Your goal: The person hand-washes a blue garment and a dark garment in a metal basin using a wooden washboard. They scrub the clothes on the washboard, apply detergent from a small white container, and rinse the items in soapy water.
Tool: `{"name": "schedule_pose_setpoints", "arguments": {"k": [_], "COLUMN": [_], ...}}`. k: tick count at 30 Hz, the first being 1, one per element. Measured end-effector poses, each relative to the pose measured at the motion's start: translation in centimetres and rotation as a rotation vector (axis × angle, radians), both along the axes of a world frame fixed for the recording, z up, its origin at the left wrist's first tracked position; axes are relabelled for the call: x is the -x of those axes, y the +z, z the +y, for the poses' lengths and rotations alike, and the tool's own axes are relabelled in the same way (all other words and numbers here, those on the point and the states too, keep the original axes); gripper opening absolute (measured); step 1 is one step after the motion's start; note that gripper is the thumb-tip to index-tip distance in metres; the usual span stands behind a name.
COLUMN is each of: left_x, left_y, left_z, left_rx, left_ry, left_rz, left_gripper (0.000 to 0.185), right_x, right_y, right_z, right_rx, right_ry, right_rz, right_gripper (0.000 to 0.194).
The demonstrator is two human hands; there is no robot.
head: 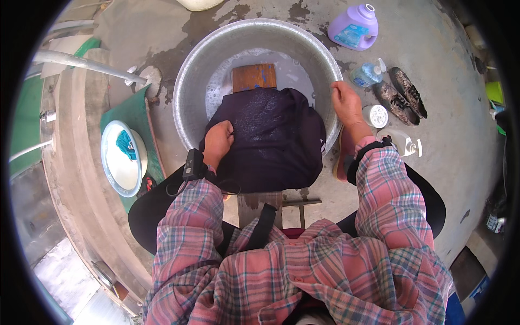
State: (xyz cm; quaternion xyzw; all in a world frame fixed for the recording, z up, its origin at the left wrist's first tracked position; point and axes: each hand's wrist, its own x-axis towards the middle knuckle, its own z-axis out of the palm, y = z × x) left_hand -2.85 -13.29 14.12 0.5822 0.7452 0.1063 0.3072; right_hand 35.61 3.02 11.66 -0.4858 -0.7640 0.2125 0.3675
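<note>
A large round metal basin point(185, 77) stands on the concrete floor before me, with soapy water in its bottom. A wooden board point(254, 76) rises out of the water, its lower part hidden beneath a dark wet garment point(272, 138) with suds across its upper middle. The cloth hangs over the near rim. My left hand point(219, 138), fingers curled, lies on the garment's left edge and seems to grip it. My right hand point(346, 99) rests with bent fingers at the basin's right rim; whether it holds anything I cannot tell.
Right of the basin stand a purple detergent jug point(353, 27), a blue pump bottle point(367, 74), a white tub point(375, 116), a clear pump bottle point(398, 140) and dark patterned shoes point(400, 97). At left, a light-blue-rimmed plastic basin point(142, 158) holds a teal cloth point(125, 145) near a metal pole point(97, 65).
</note>
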Motion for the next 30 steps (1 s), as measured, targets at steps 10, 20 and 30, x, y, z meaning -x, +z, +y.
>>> {"name": "schedule_pose_setpoints", "arguments": {"k": [10,20,30], "left_x": [-0.3,0.8,-0.8], "left_y": [3.8,9.8,26.0], "left_z": [1.8,0.8,-4.8], "left_rx": [-0.312,-0.172,-0.573], "left_ry": [0.037,-0.16,-0.117], "left_rz": [-0.119,-0.224,-0.598], "left_gripper": [0.019,0.023,0.012], "right_x": [12.9,11.6,10.6], "right_y": [2.6,12.0,27.0], "right_z": [-5.0,-5.2,-10.2], "right_rx": [0.333,0.651,0.731], "right_ry": [0.246,0.327,0.408], "right_rz": [-0.44,0.227,0.593], "right_gripper": [0.013,0.015,0.008]}}
